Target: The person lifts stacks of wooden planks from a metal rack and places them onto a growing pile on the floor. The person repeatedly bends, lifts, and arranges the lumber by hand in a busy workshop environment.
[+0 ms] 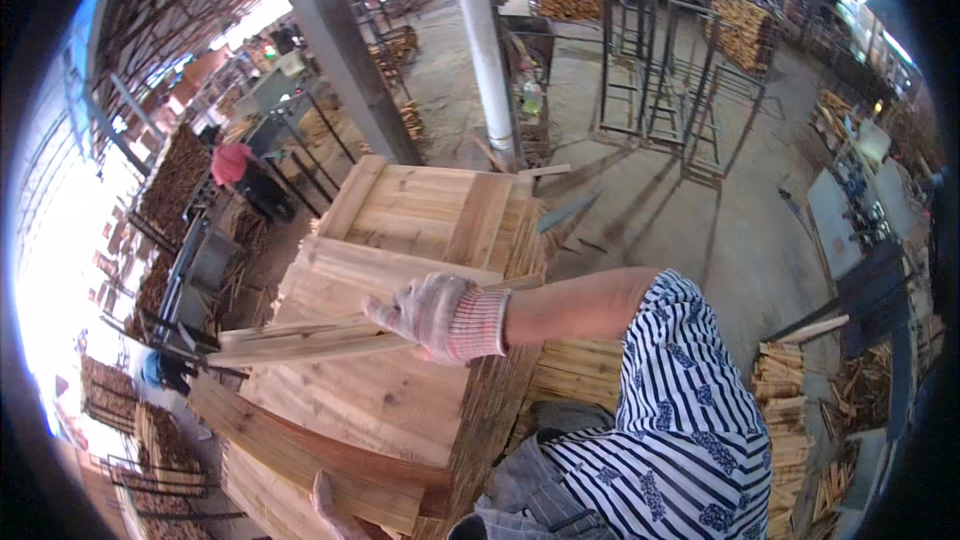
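Observation:
My right hand [437, 316], in a whitish knitted glove with a reddish cuff, is closed around thin wooden strips [290, 342] that stick out to the left over a stack of boards. At the bottom, my left hand [336, 512] grips the near end of a long wooden plank [300, 440], its thumb over the plank's edge; the rest of that hand is cut off by the frame. This plank lies slantwise across the near part of the stack. Beneath both hands is the tall stack of flat wooden panels [375, 395], with loose boards on top.
A grey steel post [345, 60] and a white pipe [483, 60] rise beyond the stack. Black metal racks [660, 80] stand at the far right. Wood piles [780, 380] lie at right. A person in a red top [232, 165] stands at far left.

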